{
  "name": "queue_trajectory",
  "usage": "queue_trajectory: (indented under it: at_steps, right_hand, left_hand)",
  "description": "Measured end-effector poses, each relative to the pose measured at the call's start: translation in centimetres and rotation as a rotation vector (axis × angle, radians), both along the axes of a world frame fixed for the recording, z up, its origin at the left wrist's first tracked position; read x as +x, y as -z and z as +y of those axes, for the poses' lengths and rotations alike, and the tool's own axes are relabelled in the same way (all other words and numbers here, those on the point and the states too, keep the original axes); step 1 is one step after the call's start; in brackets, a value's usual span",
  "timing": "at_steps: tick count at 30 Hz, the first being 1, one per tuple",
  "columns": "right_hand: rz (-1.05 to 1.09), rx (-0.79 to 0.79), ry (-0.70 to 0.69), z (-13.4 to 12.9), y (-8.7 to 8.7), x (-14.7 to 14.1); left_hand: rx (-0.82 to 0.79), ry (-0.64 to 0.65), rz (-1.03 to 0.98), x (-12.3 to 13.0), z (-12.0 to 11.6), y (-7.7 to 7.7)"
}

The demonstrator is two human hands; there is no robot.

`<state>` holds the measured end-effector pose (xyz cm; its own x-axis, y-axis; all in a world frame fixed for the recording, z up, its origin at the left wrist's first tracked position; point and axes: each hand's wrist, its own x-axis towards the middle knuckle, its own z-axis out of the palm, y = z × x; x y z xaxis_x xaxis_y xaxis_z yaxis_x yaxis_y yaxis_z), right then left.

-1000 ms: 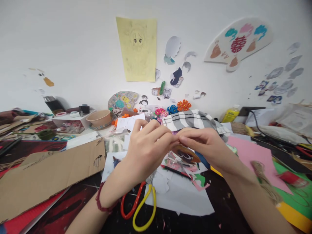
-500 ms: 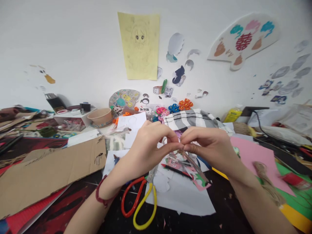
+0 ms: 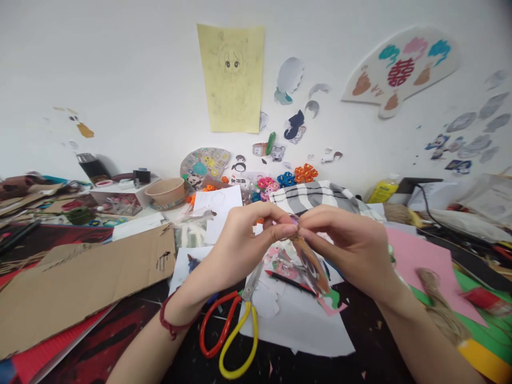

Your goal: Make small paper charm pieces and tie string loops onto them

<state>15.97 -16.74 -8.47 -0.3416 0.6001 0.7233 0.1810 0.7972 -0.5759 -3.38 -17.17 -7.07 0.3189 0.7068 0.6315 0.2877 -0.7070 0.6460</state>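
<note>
Left hand (image 3: pixel 244 242) and right hand (image 3: pixel 354 242) close together; each grip narrow, fingertips pinching the upper end of a brown cutout (image 3: pixel 311 264); it hangs tilted above white paper (image 3: pixel 304 333).

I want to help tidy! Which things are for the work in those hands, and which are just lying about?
In hand:
flat brown piece with dark-and-white pattern, material unclear, hanging from the fingers

Probably just lying about:
metal scissors with red and yellow handles
long brown cardboard sheet
round tan bowl
flat pink sheet
</note>
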Motion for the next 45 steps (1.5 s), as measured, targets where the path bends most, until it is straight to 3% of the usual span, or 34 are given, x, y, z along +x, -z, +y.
queue_trajectory:
  at_steps: [9,15,22,30,36,42,45]
  right_hand:
    - [0.047,-0.039,0.02,-0.3,0.3,-0.2]
    - [0.049,0.031,0.074,-0.6,0.3,-0.1]
    - [0.028,0.026,0.016,-0.6,0.2,0.4]
    - [0.023,-0.072,-0.107,-0.4,-0.3,0.3]
    - [0.005,-0.107,-0.122,-0.4,-0.3,0.2]
    - [-0.021,-0.034,-0.084,-0.5,-0.3,0.2]
    - [-0.019,0.008,-0.054,-0.5,-0.2,0.2]
  left_hand:
    - [0.077,-0.042,-0.011,0.5,-0.3,0.4]
    - [0.124,-0.059,-0.025,0.6,-0.7,0.3]
    - [-0.071,0.177,-0.046,-0.4,-0.7,-0.6]
    - [-0.25,0.271,-0.162,-0.4,0.5,0.0]
    - [-0.227,0.275,-0.158,-0.2,0.9,0.4]
    - [-0.233,0.308,-0.165,-0.5,0.9,0.4]
    - [-0.178,0.254,-0.133,-0.5,0.7,0.2]
